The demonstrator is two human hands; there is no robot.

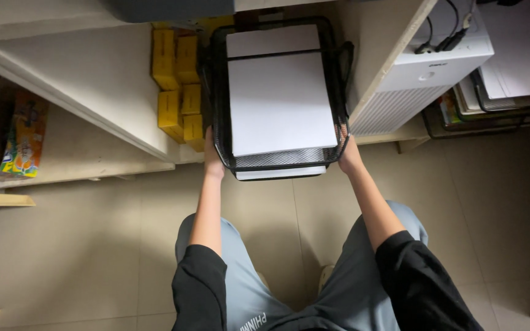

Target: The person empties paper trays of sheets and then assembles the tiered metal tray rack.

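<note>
Black wire-mesh tray (338, 92): stacked tiers, loaded with white paper sheets (280, 101); held at the mouth of a low beige shelf (93, 79), front edge out over the tiled floor (81, 245); left hand (211, 160) at the front left corner, grip pressed around the rim; right hand (348, 156) at the front right corner, fingers pinching the mesh; yellow boxes (178, 86) stacked just beside the tray's left wall, inside the shelf; white appliance (418, 73) with cables to the right; second paper tray (510, 92) beyond it; colourful carton (24, 136) far left, well apart.
</note>
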